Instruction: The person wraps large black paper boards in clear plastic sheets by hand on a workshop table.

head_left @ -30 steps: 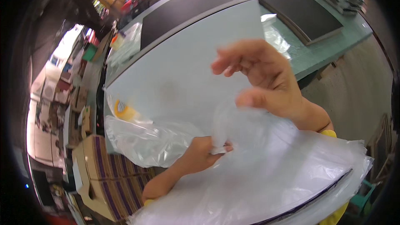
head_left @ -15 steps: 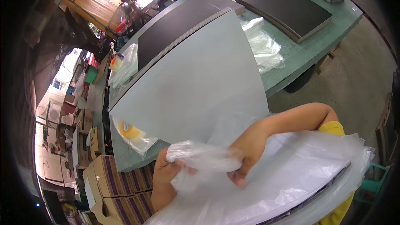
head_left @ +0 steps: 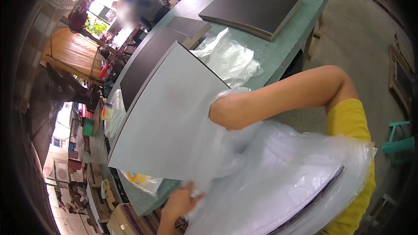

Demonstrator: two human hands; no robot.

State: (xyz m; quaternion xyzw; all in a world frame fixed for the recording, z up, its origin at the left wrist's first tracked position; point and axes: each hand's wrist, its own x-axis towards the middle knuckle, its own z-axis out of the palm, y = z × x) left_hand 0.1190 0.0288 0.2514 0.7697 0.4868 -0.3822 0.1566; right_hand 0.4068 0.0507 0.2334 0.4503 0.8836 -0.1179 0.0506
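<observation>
A large pale grey panel (head_left: 152, 117) with a dark edge lies aslant on top of dark panels. My right hand (head_left: 233, 111) is closed on the clear plastic bag (head_left: 228, 148) at the panel's right edge, and the film partly covers that side. By the panel's near corner, my left hand (head_left: 178, 202) has its thumb and forefinger apart beside the film, somewhat blurred. Close to my body lies a stack of white panels in clear plastic (head_left: 278, 187), under my right arm.
The green table (head_left: 272, 56) bears a dark panel stack (head_left: 250, 8), crumpled plastic bags (head_left: 230, 56) and a tape roll (head_left: 137, 177). Cardboard boxes (head_left: 126, 222) stand below its near left corner. A green stool (head_left: 398, 143) is at right. Another person (head_left: 150, 6) is far off.
My right hand has moved up and away along the panel's right edge, drawing film with it. My left hand has dropped lower, its fingers now apart. The whole view has shifted.
</observation>
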